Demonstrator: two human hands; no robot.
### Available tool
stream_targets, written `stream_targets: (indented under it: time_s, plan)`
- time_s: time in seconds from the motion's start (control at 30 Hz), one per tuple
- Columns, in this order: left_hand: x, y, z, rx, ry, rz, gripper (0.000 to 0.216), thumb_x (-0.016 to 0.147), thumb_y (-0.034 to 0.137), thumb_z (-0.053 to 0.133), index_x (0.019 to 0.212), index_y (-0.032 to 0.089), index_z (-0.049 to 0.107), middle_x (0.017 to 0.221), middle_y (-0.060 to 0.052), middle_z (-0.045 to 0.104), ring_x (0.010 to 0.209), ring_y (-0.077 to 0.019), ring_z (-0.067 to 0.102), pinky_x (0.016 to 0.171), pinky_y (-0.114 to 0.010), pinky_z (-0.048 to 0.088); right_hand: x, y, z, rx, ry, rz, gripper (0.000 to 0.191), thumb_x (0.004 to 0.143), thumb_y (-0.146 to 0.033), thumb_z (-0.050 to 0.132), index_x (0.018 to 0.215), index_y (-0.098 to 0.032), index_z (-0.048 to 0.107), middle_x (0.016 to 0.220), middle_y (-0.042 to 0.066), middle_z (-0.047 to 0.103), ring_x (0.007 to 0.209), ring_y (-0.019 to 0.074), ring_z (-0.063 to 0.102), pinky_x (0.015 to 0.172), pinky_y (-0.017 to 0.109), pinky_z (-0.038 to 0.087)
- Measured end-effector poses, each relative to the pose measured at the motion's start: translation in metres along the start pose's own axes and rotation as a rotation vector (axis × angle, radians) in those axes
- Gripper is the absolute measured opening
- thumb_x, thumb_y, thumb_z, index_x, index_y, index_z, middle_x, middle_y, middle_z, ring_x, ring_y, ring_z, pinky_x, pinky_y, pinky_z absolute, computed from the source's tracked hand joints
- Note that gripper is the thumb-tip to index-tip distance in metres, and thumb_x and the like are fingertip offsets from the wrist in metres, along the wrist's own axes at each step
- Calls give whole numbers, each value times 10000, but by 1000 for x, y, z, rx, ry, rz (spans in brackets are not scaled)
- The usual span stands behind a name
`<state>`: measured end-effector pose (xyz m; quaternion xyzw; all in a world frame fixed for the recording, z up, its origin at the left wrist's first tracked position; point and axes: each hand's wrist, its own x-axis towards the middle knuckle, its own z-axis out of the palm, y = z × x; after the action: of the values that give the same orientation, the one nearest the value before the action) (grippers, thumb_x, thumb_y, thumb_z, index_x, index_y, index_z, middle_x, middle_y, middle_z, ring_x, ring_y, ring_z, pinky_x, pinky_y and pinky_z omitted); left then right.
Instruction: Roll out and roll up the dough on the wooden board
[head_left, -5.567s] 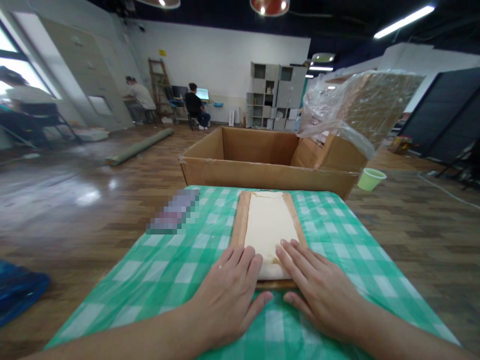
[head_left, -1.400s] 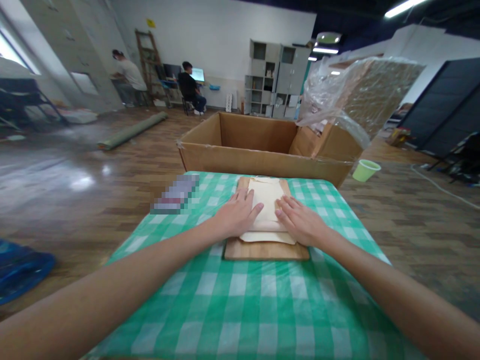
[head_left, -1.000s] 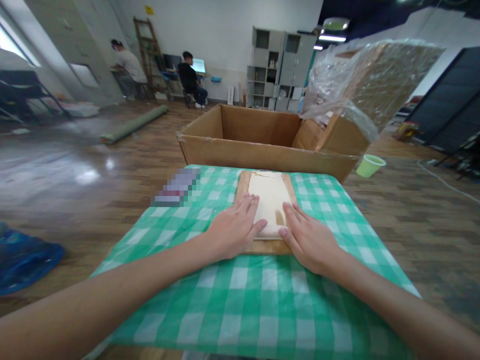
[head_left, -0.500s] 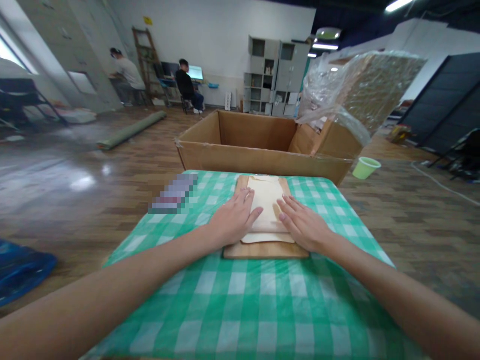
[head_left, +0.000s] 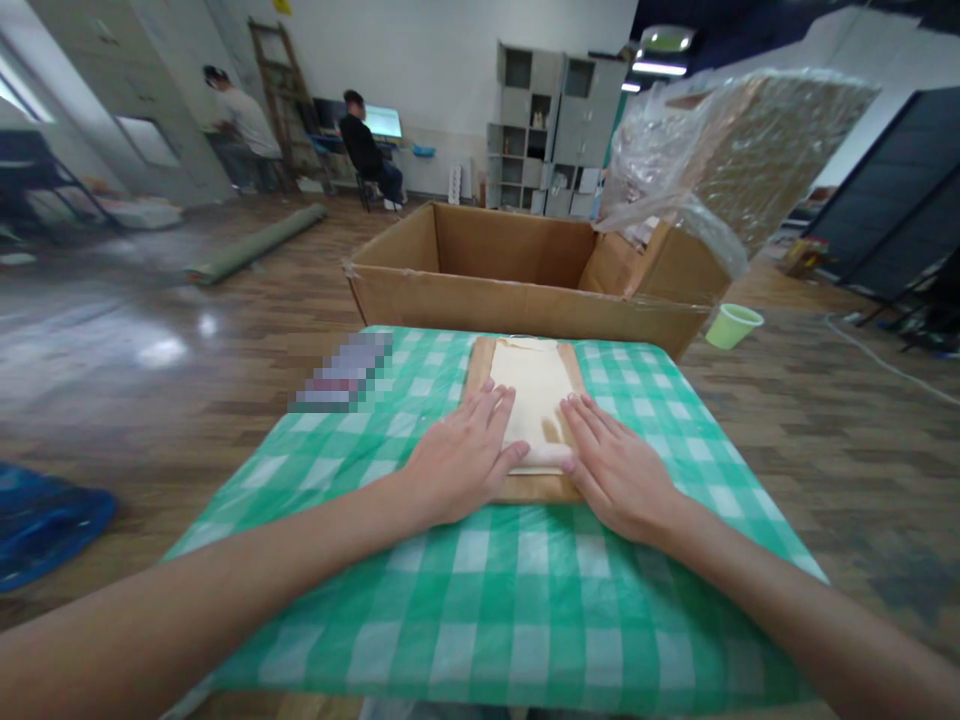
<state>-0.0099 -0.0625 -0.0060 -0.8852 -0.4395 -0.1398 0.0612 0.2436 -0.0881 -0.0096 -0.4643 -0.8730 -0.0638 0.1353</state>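
Observation:
A pale sheet of dough (head_left: 534, 395) lies along a wooden board (head_left: 480, 370) on the green checked tablecloth (head_left: 525, 590). My left hand (head_left: 461, 455) lies flat on the left side of the board, fingers stretched out, thumb touching the dough's near rolled edge. My right hand (head_left: 615, 468) lies flat on the right side, fingers stretched out over the dough's near corner. Both hands press on the near end of the dough. A brownish patch shows on the dough beside my right fingers.
An open cardboard box (head_left: 517, 275) stands just beyond the table, with a plastic-wrapped bundle (head_left: 720, 160) leaning out of its right side. A green cup (head_left: 731, 325) sits on the floor at right. A blurred object (head_left: 341, 375) lies on the cloth's far left. Two people sit at desks far back.
Half a second ago my hands were farther up the dough with a folded layer showing near me. Now they have drawn back to the near end, and the dough lies flatter and longer.

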Motion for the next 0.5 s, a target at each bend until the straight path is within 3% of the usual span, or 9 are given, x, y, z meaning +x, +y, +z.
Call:
stream_targets:
  time_s: [0.13, 0.23, 0.37, 0.5]
  plan:
    - [-14, 5, -2, 12, 33, 53, 668, 1076, 487, 302, 1577, 44, 314, 1642, -201, 356, 1561, -299, 264, 1253, -446, 294, -17, -10, -4, -28, 6, -63, 726, 1069, -520, 350, 1618, -51, 275, 1675, 194, 258, 1571, 336, 174, 1240, 559, 300]
    - [-11, 1, 1, 0, 41, 49, 668, 1078, 489, 297, 1580, 49, 315, 1636, -204, 366, 1555, -302, 280, 1245, -442, 307, -15, -7, -5, -17, -20, -59, 738, 1063, -549, 347, 1619, -67, 287, 1673, 190, 259, 1565, 331, 206, 1238, 559, 303]
    - [21, -19, 11, -24, 7, -24, 693, 1078, 533, 248, 1571, 53, 328, 1628, -207, 380, 1539, -311, 318, 1225, -442, 324, 19, 17, 2, 47, -82, 7, 673, 1089, -511, 216, 1582, -89, 395, 1625, 160, 384, 1531, 299, 317, 1240, 515, 327]
    - [67, -50, 24, -41, -99, -26, 628, 1095, 476, 203, 1536, 64, 377, 1619, -215, 389, 1529, -313, 337, 1204, -458, 328, 68, 50, 14, 27, -83, -36, 646, 1091, -494, 176, 1547, -141, 468, 1604, 111, 443, 1557, 295, 246, 1274, 558, 227]
